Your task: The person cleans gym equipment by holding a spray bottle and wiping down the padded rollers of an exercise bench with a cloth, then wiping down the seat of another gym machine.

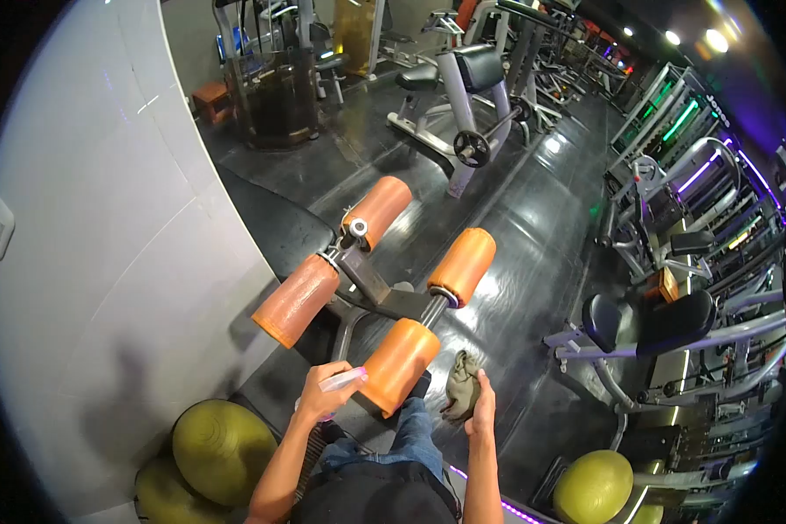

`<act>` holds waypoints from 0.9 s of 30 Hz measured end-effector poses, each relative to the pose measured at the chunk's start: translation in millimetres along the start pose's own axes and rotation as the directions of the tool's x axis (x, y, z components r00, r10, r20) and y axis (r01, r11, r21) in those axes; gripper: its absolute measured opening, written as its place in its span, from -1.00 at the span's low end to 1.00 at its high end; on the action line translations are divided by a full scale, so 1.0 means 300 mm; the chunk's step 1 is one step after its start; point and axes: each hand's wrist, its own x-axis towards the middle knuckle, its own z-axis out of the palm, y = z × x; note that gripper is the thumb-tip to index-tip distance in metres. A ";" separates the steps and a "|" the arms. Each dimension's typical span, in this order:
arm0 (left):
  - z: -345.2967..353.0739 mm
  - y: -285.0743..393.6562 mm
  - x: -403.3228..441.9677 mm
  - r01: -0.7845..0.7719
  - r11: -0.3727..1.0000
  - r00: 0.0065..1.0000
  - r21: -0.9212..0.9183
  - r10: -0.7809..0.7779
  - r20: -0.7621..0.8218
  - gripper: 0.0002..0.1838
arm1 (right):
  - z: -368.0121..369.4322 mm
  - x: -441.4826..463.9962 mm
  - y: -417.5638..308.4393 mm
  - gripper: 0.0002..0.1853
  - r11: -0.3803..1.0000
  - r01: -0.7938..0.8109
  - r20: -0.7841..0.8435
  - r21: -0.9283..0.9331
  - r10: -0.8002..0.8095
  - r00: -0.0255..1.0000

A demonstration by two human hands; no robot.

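Observation:
My left hand (321,392) is closed around what looks like a spray bottle, its whitish head (342,379) ending in a pink tip. The rest of the bottle is mostly hidden by the fingers. That tip points at the near orange foam roller (400,367) of a bench, close to its surface. A crumpled grey-green cloth (463,389) hangs from my right hand (482,403), to the right of this roller. Farther along the same bar is a second orange roller (463,267). Two redder rollers (297,301) sit higher on the bench frame.
The black bench pad (275,223) runs back beside a white wall (105,218). Yellow-green exercise balls (223,450) lie at lower left, with another ball (594,487) at lower right. A seated weight machine (646,325) stands right; a preacher curl bench (476,79) is ahead.

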 end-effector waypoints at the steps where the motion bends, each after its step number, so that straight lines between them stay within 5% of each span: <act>1: 0.011 0.000 0.035 0.000 1.000 1.000 0.002 0.000 -0.013 -0.71 | 0.004 0.045 -0.018 -0.54 0.994 0.047 0.013 -0.097 -0.046 0.999; 4: 0.057 0.026 0.136 -0.174 0.969 0.982 0.173 0.184 -0.042 -0.73 | -0.015 0.204 -0.093 -0.55 0.952 0.165 0.078 -0.256 -0.150 0.986; 5: 0.079 0.048 0.162 -0.156 0.971 0.985 0.184 0.167 -0.048 -0.73 | -0.022 0.263 -0.122 -0.56 0.893 0.277 0.106 -0.355 -0.256 0.961; 7: 0.121 0.089 0.229 -0.133 0.971 0.986 0.198 0.150 -0.072 -0.73 | 0.002 0.345 -0.241 -0.55 0.907 0.240 0.121 -0.346 -0.210 0.970; 10: 0.191 0.148 0.325 0.023 0.976 0.990 0.216 0.007 -0.138 -0.69 | 0.024 0.491 -0.401 -0.63 0.537 0.523 0.333 -0.662 -0.414 0.847; 14: 0.281 0.253 0.404 0.135 0.973 0.969 0.189 -0.090 -0.229 -0.67 | 0.099 0.663 -0.536 -0.66 0.497 0.542 0.368 -0.677 -0.409 0.835; 15: 0.306 0.278 0.421 0.193 0.968 0.961 0.160 -0.153 -0.232 -0.66 | 0.130 0.693 -0.557 -0.66 0.496 0.547 0.385 -0.674 -0.396 0.834; 17: 0.357 0.314 0.450 0.226 0.967 0.945 0.115 -0.189 -0.266 -0.66 | 0.176 0.737 -0.579 -0.67 0.206 0.689 0.610 -0.695 -0.340 0.716; 19: 0.405 0.337 0.474 0.252 0.965 0.930 0.077 -0.220 -0.296 -0.66 | 0.193 0.803 -0.534 -0.65 0.086 0.752 0.731 -0.653 -0.186 0.656; 21: 0.448 0.340 0.503 0.239 0.971 0.922 -0.010 -0.231 -0.310 -0.65 | 0.175 0.889 -0.436 -0.58 -0.097 0.897 0.901 -0.431 -0.094 0.423; 22: 0.498 0.304 0.530 0.147 0.963 0.919 -0.226 -0.217 -0.328 -0.66 | 0.167 0.915 -0.395 -0.60 -0.152 0.925 0.935 -0.348 0.022 0.355; 23: 0.522 0.267 0.540 0.149 0.963 0.917 -0.225 -0.220 -0.333 -0.66 | 0.155 0.931 -0.357 -0.62 -0.205 0.943 0.946 -0.262 0.137 0.293; 27: 0.573 0.261 0.573 0.186 0.941 0.912 -0.283 -0.273 -0.306 -0.65 | 0.133 0.999 -0.436 -0.53 -0.308 0.924 0.943 -0.226 0.167 0.287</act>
